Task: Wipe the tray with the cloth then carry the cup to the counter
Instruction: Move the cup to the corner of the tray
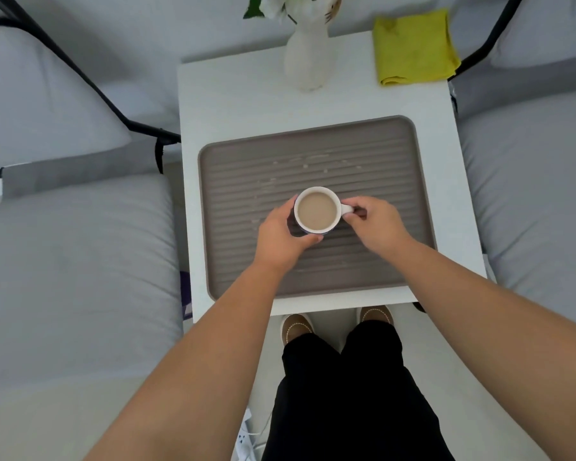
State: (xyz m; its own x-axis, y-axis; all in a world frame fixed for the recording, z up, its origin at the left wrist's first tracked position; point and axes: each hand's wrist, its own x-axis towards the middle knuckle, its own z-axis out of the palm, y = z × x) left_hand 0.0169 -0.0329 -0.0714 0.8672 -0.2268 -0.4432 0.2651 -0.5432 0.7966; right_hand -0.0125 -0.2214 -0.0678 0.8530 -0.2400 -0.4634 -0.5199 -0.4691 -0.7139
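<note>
1. On the ridged grey tray [373,154], near its middle, stands a white cup [317,210] filled with a pale brown milky drink; both hands are on it.
2. The left hand [280,232] wraps the cup's left side: the fingers curl round the wall on the far-left edge, and the thumb [311,240] hooks across the near side under the rim.
3. The right hand [376,224] comes in from the right and pinches the cup's small white handle [346,208], with the fingertips bunched tight on it and the knuckles raised.
4. Whether the cup's base touches the tray or hangs just above it cannot be told from this angle.
5. Pale drops and streaks of spilled liquid [308,161] lie on the tray's ridges, beyond the cup and to its left.
6. The tray sits on a white tabletop [233,94] and takes up most of its near half.
7. A folded yellow cloth [414,48] lies at the far right corner of the tabletop, well apart from both hands and touched by neither.
8. A white vase [306,58] with flowers stands at the far edge, left of the cloth.
9. Grey cushioned seats [64,261] flank the tabletop on both sides.
</note>
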